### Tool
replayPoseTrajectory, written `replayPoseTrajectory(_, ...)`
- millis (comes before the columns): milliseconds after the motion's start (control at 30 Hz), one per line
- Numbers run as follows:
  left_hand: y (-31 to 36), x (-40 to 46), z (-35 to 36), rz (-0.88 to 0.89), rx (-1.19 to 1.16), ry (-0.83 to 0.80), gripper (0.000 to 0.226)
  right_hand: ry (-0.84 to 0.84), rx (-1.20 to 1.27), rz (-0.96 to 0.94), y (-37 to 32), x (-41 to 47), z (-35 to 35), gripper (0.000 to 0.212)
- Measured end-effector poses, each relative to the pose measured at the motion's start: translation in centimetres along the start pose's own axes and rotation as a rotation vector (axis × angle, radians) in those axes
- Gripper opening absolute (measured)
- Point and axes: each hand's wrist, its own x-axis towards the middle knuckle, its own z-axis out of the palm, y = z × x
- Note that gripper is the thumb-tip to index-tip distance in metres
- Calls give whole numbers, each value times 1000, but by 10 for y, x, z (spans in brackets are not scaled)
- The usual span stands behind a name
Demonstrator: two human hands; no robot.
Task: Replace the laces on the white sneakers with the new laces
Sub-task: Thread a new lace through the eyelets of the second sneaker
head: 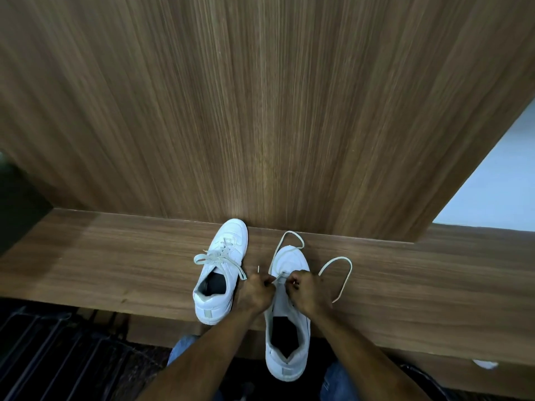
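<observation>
Sneaker (289,328) eyelets hidden behind hands (257,293)

No text, label, brand mark or number could be read anywhere in the view. The two white sneakers (220,273) showed plain uppers and blank grey heel tabs, and the wooden worktop (115,264) and the panel (260,111) behind it carried only wood grain.
</observation>
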Motion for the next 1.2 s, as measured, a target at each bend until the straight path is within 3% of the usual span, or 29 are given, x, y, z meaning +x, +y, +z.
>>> replayPoseTrajectory(167, -4, 6, 2, -32, -21, -38, 22, -15, -21, 7, -2, 1, 5, 18)
replayPoseTrajectory(333, -1, 11, 1, -236, -458, -69, 25, -29, 33, 7, -5, 2, 4, 19)
replayPoseTrajectory(433, 0, 17, 3, -260, -487, -117, 32, -37, 48, 7, -7, 0, 4, 21)
replayPoseTrajectory(567, 11, 21, -4, -324, -443, -53, 21, -41, 19, -32, 2, -6, 1, 31)
replayPoseTrajectory(733, 56, 33, -63, -314, -1259, 52, 25, 74, -49, -85, 14, -9, -7, 36)
replayPoseTrajectory(833, 90, 38, -117, -180, -1526, 149, 28, 110, -53, -72, 14, -12, -9, 33)
replayPoseTrajectory(933, 103, 35, -139, -101, -1455, 245, 23, 59, -32, 58, 7, -17, -11, 33)
replayPoseTrajectory(1000, 92, 31, -123, -131, -1270, 244, 14, 12, -39, 107, 5, -18, -11, 34)
replayPoseTrajectory(1200, 26, 17, -22, -296, -563, -79, 3, -63, 13, 174, 3, -22, -12, 39)
